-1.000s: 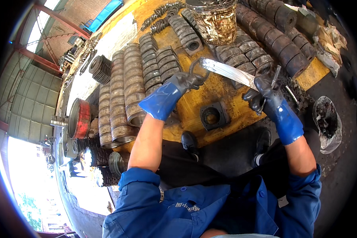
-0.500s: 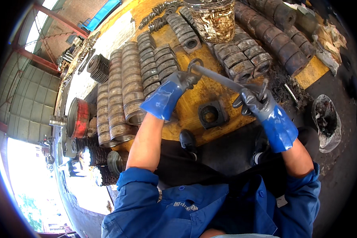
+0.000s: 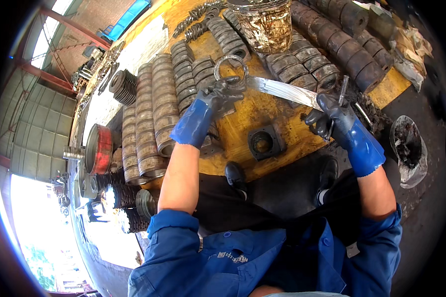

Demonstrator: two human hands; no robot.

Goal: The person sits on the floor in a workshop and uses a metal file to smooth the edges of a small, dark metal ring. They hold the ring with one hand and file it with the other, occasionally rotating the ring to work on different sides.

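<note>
Fingers of the gloved left hand partly bent, with a grip on the lower edge of a thin metal ring, upright above the yellow surface. In the gloved right hand, fingers closed around one end of a pale flat strip; opposite end just beside the thin metal ring, contact or gap impossible to tell. Below and between both hands, on the yellow surface: dark square block with round bore. Beyond: rows of worn metal cylinders and a smeared bucket.
</note>
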